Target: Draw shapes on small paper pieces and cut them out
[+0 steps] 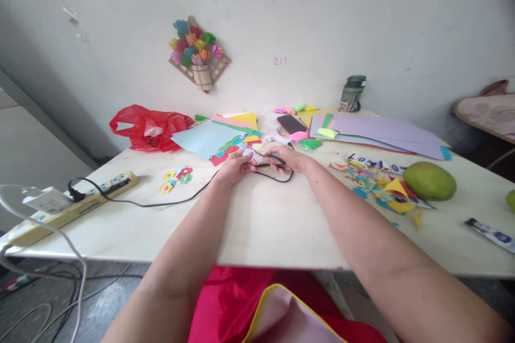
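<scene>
My left hand (237,168) pinches a small pale purple paper piece (249,155) above the middle of the table. Close beside it, the fingers of my right hand (290,159) are wrapped round scissors with dark handles, whose thin metal blades (252,148) point left toward the paper. A black cord (161,204) runs under my left forearm and loops below my right hand. Behind the hands lie cut red, green and blue paper shapes (231,149) and a white tool (278,139), perhaps a glue gun. Several small paper flowers (185,174) rest to the left.
A power strip (76,209) sits at the left edge, a red plastic bag (155,127) behind it. Coloured sheets (370,131), a phone (292,124) and a bottle (352,94) are at the back. Paper scraps (378,185), a green fruit (429,180) and a tube (491,234) lie right.
</scene>
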Motion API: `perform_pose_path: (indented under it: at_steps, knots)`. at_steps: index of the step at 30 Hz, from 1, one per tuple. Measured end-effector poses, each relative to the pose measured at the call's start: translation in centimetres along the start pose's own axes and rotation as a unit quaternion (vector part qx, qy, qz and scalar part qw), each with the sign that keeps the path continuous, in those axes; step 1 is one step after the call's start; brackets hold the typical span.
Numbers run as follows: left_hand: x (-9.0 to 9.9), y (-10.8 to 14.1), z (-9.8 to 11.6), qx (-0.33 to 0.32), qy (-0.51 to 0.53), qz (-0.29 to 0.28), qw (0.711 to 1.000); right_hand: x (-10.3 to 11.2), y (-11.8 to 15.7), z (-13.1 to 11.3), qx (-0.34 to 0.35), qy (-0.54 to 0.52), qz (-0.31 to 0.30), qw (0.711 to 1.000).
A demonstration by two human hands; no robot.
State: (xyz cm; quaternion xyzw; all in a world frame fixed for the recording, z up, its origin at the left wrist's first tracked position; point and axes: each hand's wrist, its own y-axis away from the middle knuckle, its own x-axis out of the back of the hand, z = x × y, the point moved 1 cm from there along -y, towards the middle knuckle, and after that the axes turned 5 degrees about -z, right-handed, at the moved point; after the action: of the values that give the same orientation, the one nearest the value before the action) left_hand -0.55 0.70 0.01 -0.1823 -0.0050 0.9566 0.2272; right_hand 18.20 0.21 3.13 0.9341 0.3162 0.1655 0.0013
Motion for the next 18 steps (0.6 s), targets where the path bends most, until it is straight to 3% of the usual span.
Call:
perform_pose_path:
  at_steps: [18]
  knots:
    - [-0.08,-0.12,-0.13,-0.006,0.000,0.005,1.000,0.10,-0.35,0.42,0.007,-0.004,-0.016,1.000]
